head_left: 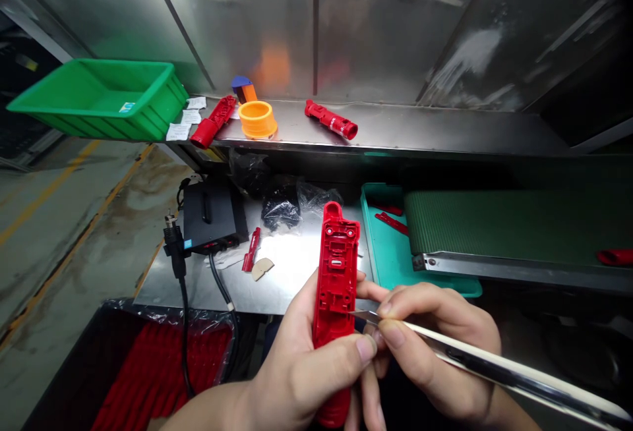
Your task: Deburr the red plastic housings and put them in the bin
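Red plastic housing (336, 266): at 6 o'clock, gripped in the left hand, long axis nearly upright, narrow end pointing to 12 o'clock, ribbed inner face toward the camera.
Steel shelf (395, 129): at 12 o'clock, holding a red tubular part (330, 120) and an orange plastic ring (258, 120).
Green conveyor belt (509, 220): at 2 o'clock, beside a teal tray (395, 253).
Green plastic crate (93, 98): at 10 o'clock.
Left hand (301, 378): closed around the housing's lower half, thumb across its front.
Right hand (435, 352): at 5 o'clock, thumb and fingers pinched firmly on a utility knife (499, 365).
Knife blade (364, 316): tip just at the housing's right edge.
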The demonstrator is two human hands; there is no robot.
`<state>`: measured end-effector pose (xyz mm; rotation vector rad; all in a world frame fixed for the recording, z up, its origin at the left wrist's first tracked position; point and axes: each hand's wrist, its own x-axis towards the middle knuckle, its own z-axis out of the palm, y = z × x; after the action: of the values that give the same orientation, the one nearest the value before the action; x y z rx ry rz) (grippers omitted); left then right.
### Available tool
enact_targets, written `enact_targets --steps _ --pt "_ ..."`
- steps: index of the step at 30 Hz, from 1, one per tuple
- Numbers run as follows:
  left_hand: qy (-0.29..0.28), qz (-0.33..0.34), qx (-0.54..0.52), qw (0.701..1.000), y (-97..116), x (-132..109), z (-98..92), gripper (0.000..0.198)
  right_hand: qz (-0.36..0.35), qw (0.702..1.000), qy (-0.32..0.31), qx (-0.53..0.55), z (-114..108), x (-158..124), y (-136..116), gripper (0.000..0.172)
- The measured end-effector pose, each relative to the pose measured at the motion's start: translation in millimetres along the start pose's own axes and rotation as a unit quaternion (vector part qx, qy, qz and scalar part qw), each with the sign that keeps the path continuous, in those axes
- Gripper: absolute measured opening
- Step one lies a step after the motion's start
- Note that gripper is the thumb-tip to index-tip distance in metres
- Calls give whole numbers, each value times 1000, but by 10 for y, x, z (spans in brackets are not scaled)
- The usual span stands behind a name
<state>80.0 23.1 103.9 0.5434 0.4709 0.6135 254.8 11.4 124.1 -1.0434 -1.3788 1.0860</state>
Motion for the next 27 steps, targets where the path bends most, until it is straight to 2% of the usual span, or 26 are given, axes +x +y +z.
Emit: enact_targets --steps 8,13,17,20,27 --pt "4 1 -7 1000 -56 8 -14 72 -23 998 42 -34 29 28 -55 18" --pt "-2 6 -1 1000 -73 13 -42 69 -44 994 63 -83 34 45 -77 18" --pt "-2 14 -9 1000 -92 20 -53 68 -35 997 46 -58 21 35 -55 17" --pt "-2 14 -11 1000 -84 26 -34 68 -22 999 28 -18 9 7 -23 24" --pt "13 -2 9 1000 45 18 43 70 -15 1000 23 -7 -3 -15 -2 25"
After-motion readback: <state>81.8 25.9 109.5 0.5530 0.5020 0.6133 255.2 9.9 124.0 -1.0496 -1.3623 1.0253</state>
